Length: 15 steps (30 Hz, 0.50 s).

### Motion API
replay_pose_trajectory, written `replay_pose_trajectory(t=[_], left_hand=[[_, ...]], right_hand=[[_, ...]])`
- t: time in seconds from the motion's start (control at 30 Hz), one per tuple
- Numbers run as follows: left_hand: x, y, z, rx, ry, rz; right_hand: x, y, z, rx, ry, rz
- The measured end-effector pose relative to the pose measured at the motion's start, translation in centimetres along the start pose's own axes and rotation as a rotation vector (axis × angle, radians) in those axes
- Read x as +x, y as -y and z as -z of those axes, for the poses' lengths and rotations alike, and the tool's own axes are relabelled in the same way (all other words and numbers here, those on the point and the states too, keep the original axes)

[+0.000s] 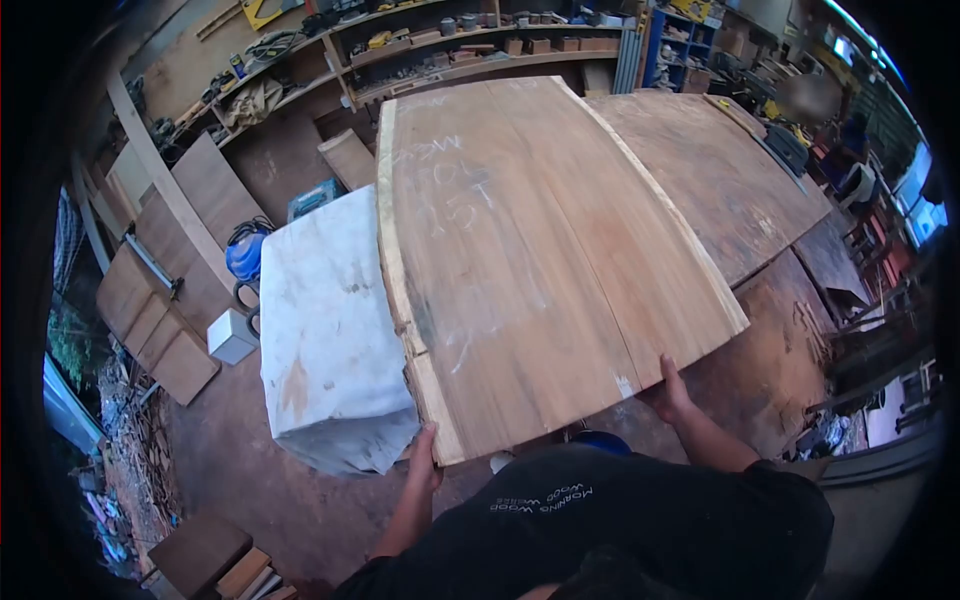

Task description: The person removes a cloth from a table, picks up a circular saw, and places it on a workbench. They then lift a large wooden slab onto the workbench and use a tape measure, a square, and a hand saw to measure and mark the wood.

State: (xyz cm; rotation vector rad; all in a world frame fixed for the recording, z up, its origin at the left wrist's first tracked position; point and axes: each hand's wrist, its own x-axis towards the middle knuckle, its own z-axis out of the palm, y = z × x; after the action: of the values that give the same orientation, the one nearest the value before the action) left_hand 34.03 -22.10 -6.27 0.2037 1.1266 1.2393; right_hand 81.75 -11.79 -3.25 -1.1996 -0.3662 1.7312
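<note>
"Gripping the live-edge wood slab: specify hand positions."

"Left hand: lower-left corner of the slab, thumb against the edge. Right hand: near edge, lower right of centre in the frame, thumb upright at the rim. Both hold the slab; the other fingers are largely hidden, so their spread cannot be told."

"Specify slab location and markings."

"Centre of the frame, extending from the top centre to the lower centre. Pale strips border its left and right sides. Chalk writing marks the upper-left part of its face; a dark line runs lengthwise."

"List adjacent items."

"Left of centre: white-covered block, partly overlapped by the slab; contact cannot be confirmed. Farther left: white box. Upper right: brown tabletop, partly behind the slab. Lower centre: black T-shirt with white lettering."
</note>
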Motion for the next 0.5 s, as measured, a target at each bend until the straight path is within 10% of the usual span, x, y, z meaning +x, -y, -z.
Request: replay_pose_trajectory(t=[0.5], left_hand=[[-1.4,0.1,-1.8,0.019,-0.079,-0.063]], right_hand=[[-1.3,0.6,1.3,-0.084,0.099,-0.051]])
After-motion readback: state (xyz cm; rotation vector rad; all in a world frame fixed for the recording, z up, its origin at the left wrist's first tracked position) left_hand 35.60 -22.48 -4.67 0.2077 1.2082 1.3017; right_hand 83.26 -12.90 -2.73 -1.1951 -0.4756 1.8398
